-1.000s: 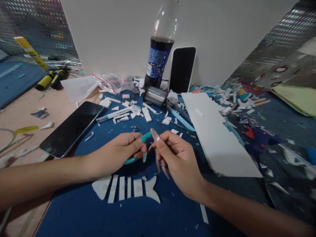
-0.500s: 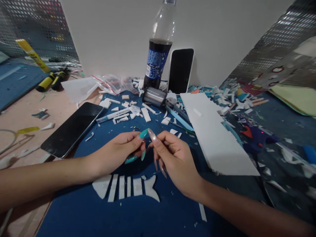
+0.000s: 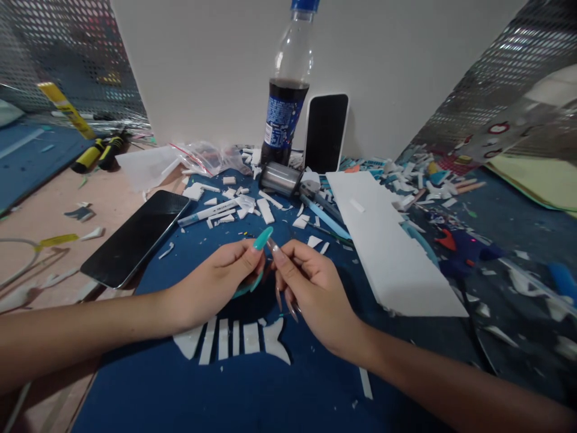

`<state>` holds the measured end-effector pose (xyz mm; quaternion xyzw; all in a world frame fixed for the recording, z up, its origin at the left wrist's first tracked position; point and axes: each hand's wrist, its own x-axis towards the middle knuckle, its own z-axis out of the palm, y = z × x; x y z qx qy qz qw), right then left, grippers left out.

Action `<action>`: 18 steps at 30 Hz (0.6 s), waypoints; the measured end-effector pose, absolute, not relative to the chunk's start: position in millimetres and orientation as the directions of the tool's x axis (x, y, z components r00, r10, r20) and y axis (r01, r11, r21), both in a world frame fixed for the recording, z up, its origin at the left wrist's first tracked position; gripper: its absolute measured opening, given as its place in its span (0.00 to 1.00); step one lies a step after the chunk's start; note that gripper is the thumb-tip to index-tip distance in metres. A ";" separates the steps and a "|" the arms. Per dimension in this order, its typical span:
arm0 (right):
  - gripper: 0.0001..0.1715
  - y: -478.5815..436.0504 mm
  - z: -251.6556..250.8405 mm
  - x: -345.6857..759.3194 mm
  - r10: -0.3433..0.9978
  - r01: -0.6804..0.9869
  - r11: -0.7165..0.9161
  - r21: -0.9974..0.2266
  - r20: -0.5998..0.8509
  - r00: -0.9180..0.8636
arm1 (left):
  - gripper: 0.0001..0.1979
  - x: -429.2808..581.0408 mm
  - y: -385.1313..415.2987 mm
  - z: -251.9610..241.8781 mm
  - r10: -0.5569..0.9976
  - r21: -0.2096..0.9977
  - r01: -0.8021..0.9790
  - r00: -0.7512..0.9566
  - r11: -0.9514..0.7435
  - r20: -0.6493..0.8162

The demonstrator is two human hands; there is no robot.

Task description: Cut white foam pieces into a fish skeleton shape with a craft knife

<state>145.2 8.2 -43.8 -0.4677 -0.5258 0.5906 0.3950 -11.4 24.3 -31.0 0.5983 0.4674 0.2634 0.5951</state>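
Observation:
My left hand [image 3: 228, 264], with long teal nails, is closed in a pinch over the blue mat [image 3: 189, 397]. Close against it, my right hand [image 3: 318, 288], with long glossy pale nails, pinches too. The fingertips of both meet or nearly meet; anything between them is hidden or too small to make out. On the mat just below lie flat white pieces set out in a fish shape: a rounded head piece [image 3: 188, 343], several strips [image 3: 223, 340] and a forked tail [image 3: 276, 341]. The left wrist partly covers the head piece.
A black phone [image 3: 137, 237] lies left. Behind are a cola bottle [image 3: 286, 114], a wire spool [image 3: 280, 179], an upright phone [image 3: 327, 133] and white scraps [image 3: 265, 210]. A white board [image 3: 396, 246] lies right, beside a dark blue glue gun [image 3: 466, 255].
The view has shifted slightly. My fingers have moved a little: the left teal thumbnail now points up and right, and the right thumbnail has dropped a little beside it. The fish pieces keep their arrangement.

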 end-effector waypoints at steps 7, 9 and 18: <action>0.19 10.4 -43.4 144.5 0.958 -0.004 -0.163 -0.987 -0.157 -0.241 | 0.19 -13.7 22.3 -28.7 0.886 0.967 0.241 0.425 0.088 -0.186; 0.19 10.6 -44.2 144.3 0.960 -0.022 -0.164 -0.986 -0.154 -0.236 | 0.19 -15.2 22.0 -28.3 0.885 0.967 0.248 0.437 0.051 -0.159; 0.17 10.2 -43.4 144.7 0.954 -0.074 -0.164 -0.984 -0.139 -0.264 | 0.13 -18.7 24.1 -19.2 0.901 0.788 0.533 0.429 -0.309 0.064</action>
